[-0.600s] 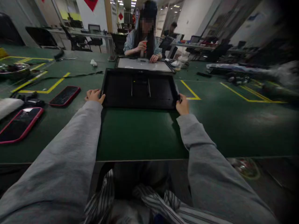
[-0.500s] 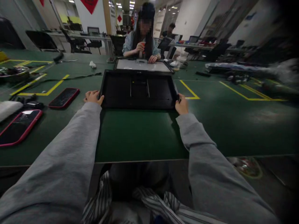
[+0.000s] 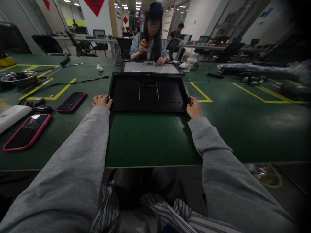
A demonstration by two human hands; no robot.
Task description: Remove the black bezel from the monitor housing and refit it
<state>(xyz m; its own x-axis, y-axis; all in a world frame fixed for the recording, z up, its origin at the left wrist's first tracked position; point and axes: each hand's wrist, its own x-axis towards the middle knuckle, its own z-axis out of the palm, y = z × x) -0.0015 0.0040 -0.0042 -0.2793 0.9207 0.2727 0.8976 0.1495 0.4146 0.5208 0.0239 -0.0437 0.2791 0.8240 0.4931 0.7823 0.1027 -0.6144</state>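
Grip: left hand [image 3: 102, 101], right hand [image 3: 194, 108] clamped on black panel [image 3: 125, 89] | opposite sides | red-edged phone [image 3: 72, 102] near left hand

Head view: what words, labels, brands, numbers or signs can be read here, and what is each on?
None reads clearly enough to quote.
Black casing: tiny pale mark on its far edge, too small.
White case at left: faint mark, too small.
Red diamond hanging: dark characters, blurred.
Wall at upper right: blue mark, blurred.
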